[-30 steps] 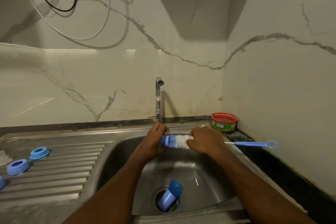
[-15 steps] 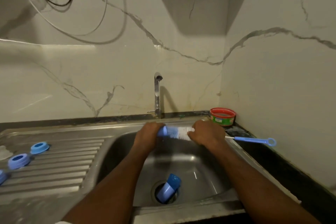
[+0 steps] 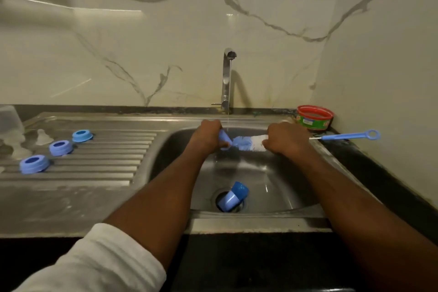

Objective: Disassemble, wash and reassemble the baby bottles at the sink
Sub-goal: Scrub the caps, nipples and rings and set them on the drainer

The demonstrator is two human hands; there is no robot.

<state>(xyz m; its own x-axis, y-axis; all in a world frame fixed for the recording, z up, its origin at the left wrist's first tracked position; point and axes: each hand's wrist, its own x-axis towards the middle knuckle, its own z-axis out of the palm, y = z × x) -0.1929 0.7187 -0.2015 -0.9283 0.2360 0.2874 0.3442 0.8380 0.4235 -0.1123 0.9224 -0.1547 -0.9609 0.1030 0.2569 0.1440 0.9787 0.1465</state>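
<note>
The left hand (image 3: 207,135) hid most of a small blue part (image 3: 223,138); a clear container (image 3: 9,119) was cut off at the far left edge.

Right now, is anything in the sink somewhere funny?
Yes. A blue cap lies tipped on its side right over the drain, where it could block the water. The tap is running a thin stream onto the brush. Nothing looks broken or spilled.

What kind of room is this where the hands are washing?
Most likely a home kitchen. There is a stainless steel sink with a ribbed draining board, a chrome tap running water, a marble-look tiled wall behind it, and a red-rimmed green tub, perhaps dish soap, in the corner.
</note>
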